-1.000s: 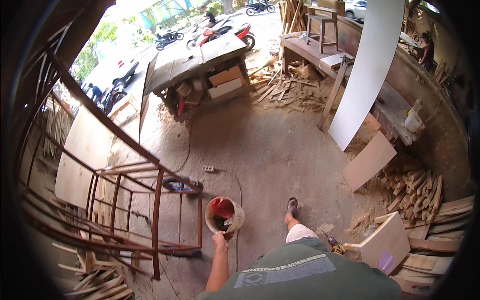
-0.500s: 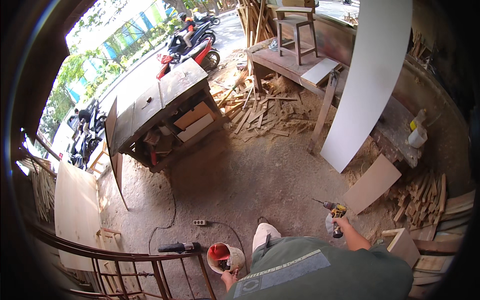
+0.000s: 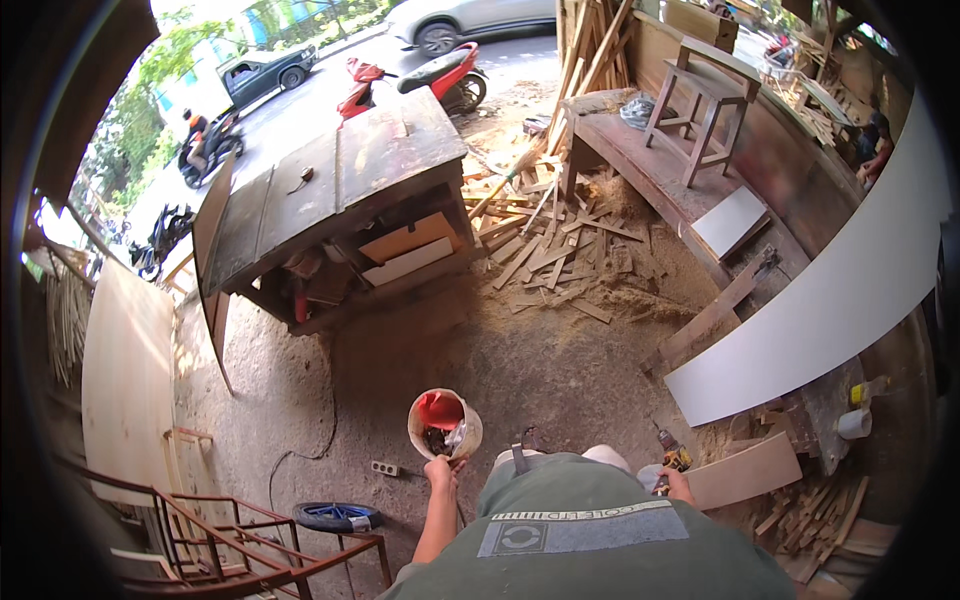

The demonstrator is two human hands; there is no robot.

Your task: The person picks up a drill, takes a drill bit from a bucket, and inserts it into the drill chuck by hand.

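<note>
"How far along is this?"

"Partway through a carry, I'd judge. The bucket (image 3: 473, 432) is up in front of the body, with something red (image 3: 438, 410) inside, and the drill (image 3: 677, 456) is in hand too. Neither is set down, and the bit touches no workpiece that I can see."

"And each grip?"

"The left hand (image 3: 441, 470) has its grip closed on the bucket's near rim. The right hand (image 3: 679, 484) has its grip wrapped around the drill's handle; I can't tell whether a finger is on the trigger."

"Where's the open room?"

"Straight ahead: bare floor (image 3: 490, 355) runs from the bucket toward the wood scraps (image 3: 540, 255). Ahead and left, the plank-topped surface (image 3: 390, 140) bounds it."

"Tight spots?"

"On the right, mostly. The tan board (image 3: 745, 470) lies just beside the drill, and the long white panel (image 3: 820, 315) slants with its lower corner near the bit. On the left, a power strip (image 3: 385, 468) lies on the floor near the left forearm, with a blue-rimmed wheel (image 3: 337, 517) and a rusty metal frame (image 3: 283, 578) near it; feet need care there."
</note>
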